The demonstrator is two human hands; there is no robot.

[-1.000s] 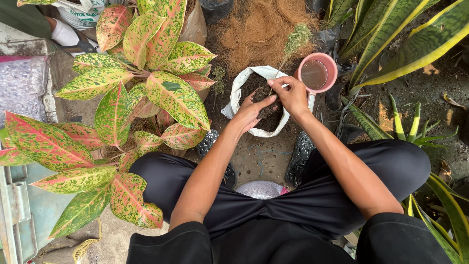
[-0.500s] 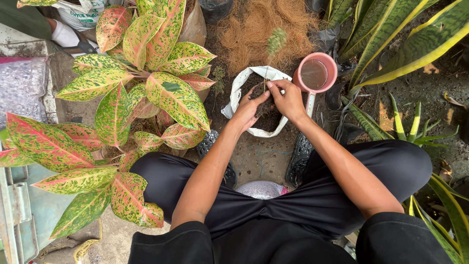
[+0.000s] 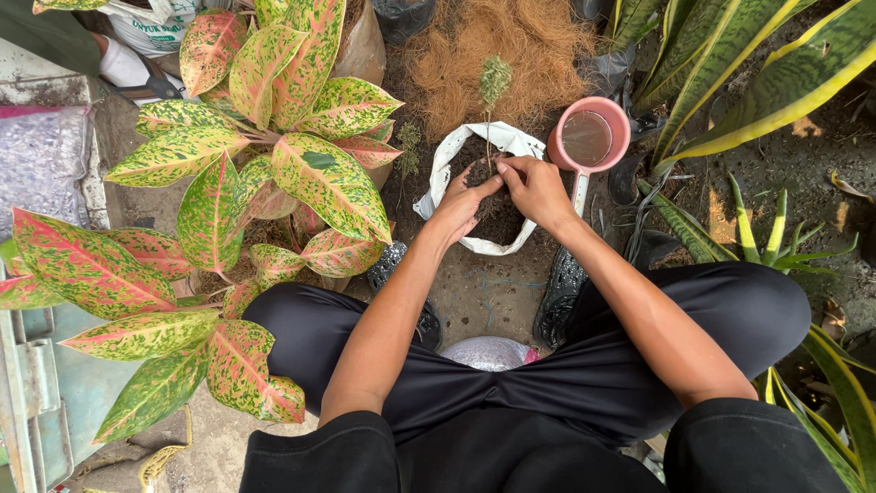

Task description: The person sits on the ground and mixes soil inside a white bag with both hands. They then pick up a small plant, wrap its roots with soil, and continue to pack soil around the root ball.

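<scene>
The little plant (image 3: 494, 82) stood up in the dark dirt inside the white bag (image 3: 449, 157), on the ground in front of the person. The left hand (image 3: 461, 206) and the right hand (image 3: 537, 187) pressed the dirt by its thin stem, fingers bent, holding nothing. A pink scoop (image 3: 589, 139) sat just beside the bag.

Single head-worn camera, looked steeply down over squatting person's own knees and forearms. Faced forward and down; hands sat just above frame centre, close. Left hand (image 3: 461, 205) and right hand (image 3: 538, 187) met over white bag of soil (image 3: 456, 151). Pink scoop (image 3: 589, 137) lay just right of right hand, coconut fibre heap (image 3: 511, 41) beyond both hands, red-green leafy plant (image 3: 228, 201) well left of left hand. No second view, no overlap.
</scene>
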